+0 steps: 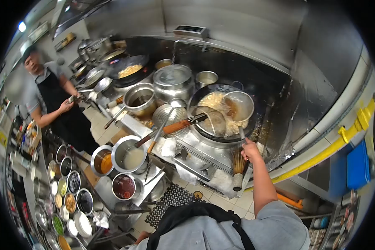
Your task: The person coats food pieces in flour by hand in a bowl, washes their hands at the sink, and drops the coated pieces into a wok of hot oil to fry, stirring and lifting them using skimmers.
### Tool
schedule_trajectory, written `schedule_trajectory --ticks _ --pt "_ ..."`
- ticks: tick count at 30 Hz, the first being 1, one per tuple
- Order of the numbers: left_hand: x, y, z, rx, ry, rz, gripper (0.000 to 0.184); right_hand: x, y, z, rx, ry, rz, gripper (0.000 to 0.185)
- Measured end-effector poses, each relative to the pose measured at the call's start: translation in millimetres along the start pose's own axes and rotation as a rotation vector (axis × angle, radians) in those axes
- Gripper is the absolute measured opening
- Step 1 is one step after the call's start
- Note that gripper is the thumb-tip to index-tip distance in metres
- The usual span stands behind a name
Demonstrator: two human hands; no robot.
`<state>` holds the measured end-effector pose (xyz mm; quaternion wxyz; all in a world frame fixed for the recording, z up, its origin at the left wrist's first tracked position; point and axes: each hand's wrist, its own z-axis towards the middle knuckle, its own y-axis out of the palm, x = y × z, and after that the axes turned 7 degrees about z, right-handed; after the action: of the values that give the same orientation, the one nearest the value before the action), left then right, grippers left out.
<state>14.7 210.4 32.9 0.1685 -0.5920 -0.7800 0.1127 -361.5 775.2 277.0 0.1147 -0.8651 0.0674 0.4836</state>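
Note:
My right hand [249, 150] is closed around the handle of a round mesh strainer [240, 105], held over the right side of a wok [192, 99]. Pale, foamy food [212, 100] fills the wok. Another round skimmer [210, 121] rests at the wok's left side, its long wooden handle [175, 127] reaching left across the counter. Beneath my right hand lies a bamboo wok brush [238, 168]. Of my left hand [142, 237], only a bit of skin shows low beside my body; its fingers are hidden.
Left of the wok stand a lidded pot [173, 79], a pot of dark liquid [140, 100] and a perforated ladle [169, 116]. Another wok [129, 71] holds food farther back. A co-worker [50, 91] stands at left, near several ingredient bowls [73, 182]. A black mat [171, 204] lies on the floor.

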Motion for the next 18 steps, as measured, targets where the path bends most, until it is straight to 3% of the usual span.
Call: schedule_trajectory --ticks 4,9,10,12,13,15,18 --pt "-48.8 72.6 -5.0 0.029 -0.092 -0.120 0.057 -4.4 7.8 -0.4 0.018 0.015 -0.068 0.058" --pt "-75.8 114.0 37.2 0.203 0.088 0.086 0.055 8.1 14.9 6.9 0.025 -0.030 -0.044 0.060" --pt "-72.6 107.9 29.8 0.213 0.035 -0.081 0.050 10.0 16.6 8.9 0.032 -0.024 -0.053 0.060" --pt "-54.7 86.9 5.7 0.236 -0.175 -0.928 0.039 14.0 20.0 12.0 0.042 -0.025 -0.038 0.063" --pt "-42.2 72.4 -10.5 0.291 -0.207 -1.206 0.034 15.4 20.9 14.4 0.038 -0.030 -0.050 0.063" --pt "-34.0 61.8 -29.5 0.373 -0.196 -1.421 0.025 18.8 22.8 22.7 0.075 -0.031 -0.047 0.063" --pt "-63.3 92.4 -31.8 0.385 -0.122 -1.433 0.030 24.0 18.9 36.0 -0.013 -0.020 -0.037 0.064"
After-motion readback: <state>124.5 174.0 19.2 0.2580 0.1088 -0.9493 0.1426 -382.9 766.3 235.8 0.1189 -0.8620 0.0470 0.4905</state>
